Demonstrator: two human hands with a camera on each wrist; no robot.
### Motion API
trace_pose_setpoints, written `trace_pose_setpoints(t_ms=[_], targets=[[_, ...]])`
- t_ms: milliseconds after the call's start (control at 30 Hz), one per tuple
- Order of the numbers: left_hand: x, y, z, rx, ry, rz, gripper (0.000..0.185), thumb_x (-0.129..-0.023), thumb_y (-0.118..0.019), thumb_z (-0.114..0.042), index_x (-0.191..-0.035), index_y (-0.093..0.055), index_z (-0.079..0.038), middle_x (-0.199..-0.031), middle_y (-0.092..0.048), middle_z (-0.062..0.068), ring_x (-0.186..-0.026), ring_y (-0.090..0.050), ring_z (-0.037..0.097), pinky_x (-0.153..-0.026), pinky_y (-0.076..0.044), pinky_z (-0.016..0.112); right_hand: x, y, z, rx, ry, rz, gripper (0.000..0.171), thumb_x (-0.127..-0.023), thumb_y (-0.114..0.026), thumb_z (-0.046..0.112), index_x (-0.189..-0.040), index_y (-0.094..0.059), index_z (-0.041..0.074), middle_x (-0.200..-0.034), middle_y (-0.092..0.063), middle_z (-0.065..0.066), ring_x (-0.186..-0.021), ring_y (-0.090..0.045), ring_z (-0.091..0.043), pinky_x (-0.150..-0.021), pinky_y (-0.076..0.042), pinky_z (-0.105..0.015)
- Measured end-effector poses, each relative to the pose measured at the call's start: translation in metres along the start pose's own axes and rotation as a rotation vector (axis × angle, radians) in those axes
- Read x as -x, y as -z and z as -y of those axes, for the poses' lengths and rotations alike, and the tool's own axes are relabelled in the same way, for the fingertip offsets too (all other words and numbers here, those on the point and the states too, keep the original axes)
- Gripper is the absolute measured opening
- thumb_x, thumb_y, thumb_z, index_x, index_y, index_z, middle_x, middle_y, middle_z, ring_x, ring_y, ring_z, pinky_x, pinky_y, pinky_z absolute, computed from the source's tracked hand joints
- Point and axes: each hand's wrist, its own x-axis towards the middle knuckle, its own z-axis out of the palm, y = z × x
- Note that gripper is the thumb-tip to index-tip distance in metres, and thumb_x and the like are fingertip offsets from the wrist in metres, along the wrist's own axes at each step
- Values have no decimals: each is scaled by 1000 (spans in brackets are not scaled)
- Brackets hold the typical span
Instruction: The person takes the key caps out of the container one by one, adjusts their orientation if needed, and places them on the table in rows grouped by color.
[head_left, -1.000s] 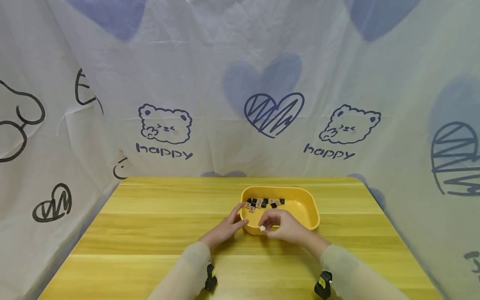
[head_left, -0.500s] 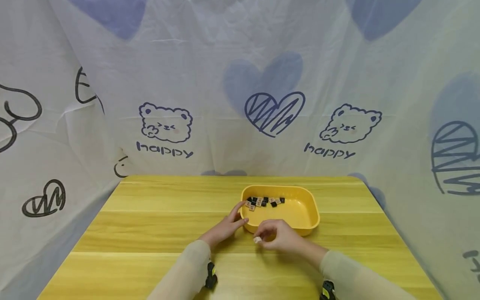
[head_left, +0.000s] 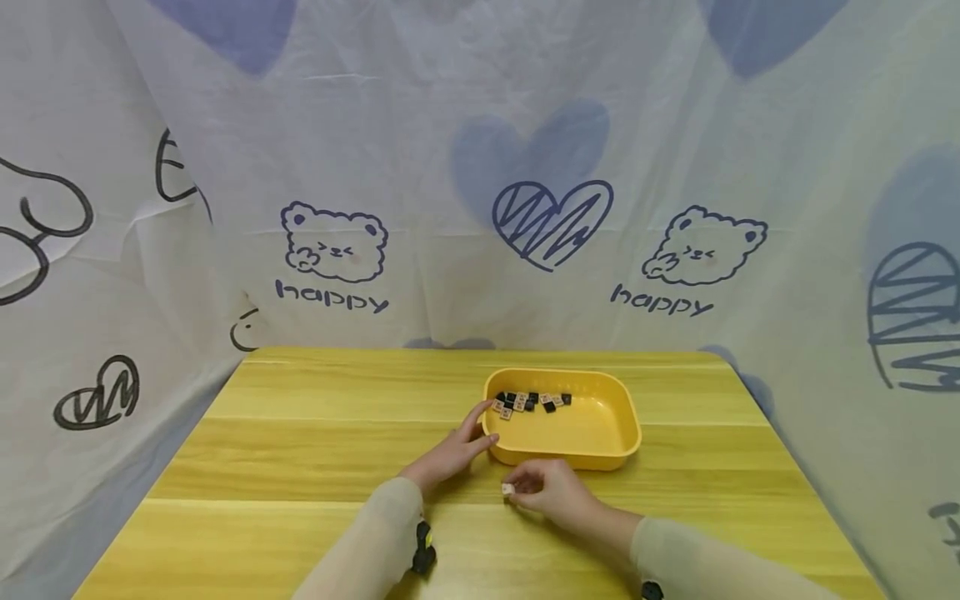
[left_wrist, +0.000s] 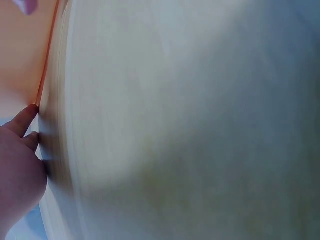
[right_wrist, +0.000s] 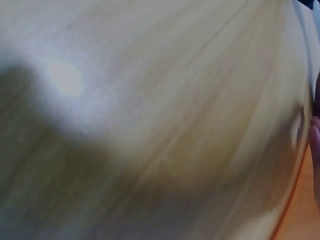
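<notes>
In the head view my right hand [head_left: 558, 493] pinches a small off-white tile [head_left: 507, 489] between thumb and fingertips, just above the tabletop, in front of a shallow yellow plastic tray [head_left: 630, 454]. My left hand [head_left: 450, 458] rests at the tray's left end, index finger and thumb spread, both fingertips on the rim. Inside, along the back left, lies a loose cluster of small square tiles [head_left: 519, 402], some black and some beige with dark marks. The left wrist view shows fingers [left_wrist: 25, 120] touching the tray's edge. Only part of the right fingers [right_wrist: 315, 135] appears in the right wrist view.
The tray stands on a yellow wood-grain table [head_left: 337, 433]. Behind and beside the table hangs a pale cloth [head_left: 450, 275] printed with hearts, bears and writing. Each forearm wears a black wrist device, such as the left one [head_left: 423, 550].
My right hand has carried the off-white tile from over the tray's front rim toward me, down to near the tabletop. My left hand has stayed at the tray's left end.
</notes>
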Motion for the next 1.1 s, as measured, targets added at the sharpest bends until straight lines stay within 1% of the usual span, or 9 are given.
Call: trace_pose_setpoints(t_ms=[200, 367, 500, 567, 667, 767, 800, 900, 1100], targets=[[0, 0, -2, 6, 14, 4, 65, -104, -47, -36, -158, -11, -29, -147, -40, 24, -134, -39, 37, -105, -34, 56, 1, -8, -3, 145, 47, -86, 13, -81, -80, 10, -93, -77, 11, -94, -66, 9, -80, -59, -8, -71, -51, -24], [0, 0, -4, 11, 20, -1, 65, -104, -46, -37, -158, -11, -29, -148, -39, 25, -135, -37, 37, -105, -34, 57, 0, -12, -5, 212, 55, -108, 10, -81, -80, 13, -91, -78, 14, -86, -61, 10, -70, -52, -6, -63, -46, -23], [0, -1, -5, -3, 32, -7, 65, -104, -47, -38, -157, -12, -30, -148, -37, 25, -137, -34, 37, -107, -32, 58, 0, -13, -6, 239, 31, -119, 11, -81, -80, 12, -92, -77, 13, -86, -61, 10, -71, -52, -5, -63, -46, -24], [1, 0, -6, -7, 34, -8, 65, -103, -47, -38, -157, -12, -30, -149, -37, 25, -138, -31, 38, -109, -26, 60, 0, -13, -6, 252, 17, -124, 11, -81, -80, 13, -91, -77, 13, -86, -62, 10, -74, -55, -6, -66, -47, -25], [0, 0, -5, -5, 43, -10, 66, -102, -48, -41, -157, -13, -32, -149, -38, 24, -139, -29, 38, -110, -23, 61, 0, -12, -7, 270, -6, -129, 12, -80, -81, 15, -91, -76, 13, -86, -62, 10, -77, -56, -7, -68, -48, -26], [-1, 0, -2, 3, 41, -10, 67, -102, -49, -44, -157, -13, -33, -148, -38, 23, -139, -30, 38, -109, -24, 61, 0, -12, -7, 273, -21, -129, 12, -80, -82, 16, -90, -75, 14, -86, -62, 10, -77, -56, -7, -67, -47, -26], [-1, 0, -2, 6, 44, -9, 67, -101, -49, -44, -157, -13, -33, -148, -38, 22, -139, -31, 37, -109, -27, 59, 0, -12, -7, 275, -25, -129, 13, -79, -82, 17, -90, -75, 14, -86, -62, 10, -76, -56, -7, -66, -47, -26], [-1, 1, -2, 14, 37, -5, 67, -102, -48, -43, -157, -13, -32, -149, -37, 23, -138, -33, 37, -108, -30, 58, 1, -12, -7, 268, -27, -127, 13, -79, -82, 16, -90, -74, 15, -86, -62, 9, -76, -56, -7, -65, -47, -25], [1, 1, -4, 21, 38, -4, 66, -103, -48, -39, -157, -12, -31, -148, -38, 24, -137, -35, 37, -107, -30, 58, 1, -10, -4, 253, -43, -116, 12, -81, -81, 16, -91, -74, 15, -86, -62, 8, -75, -55, -8, -63, -46, -25]])
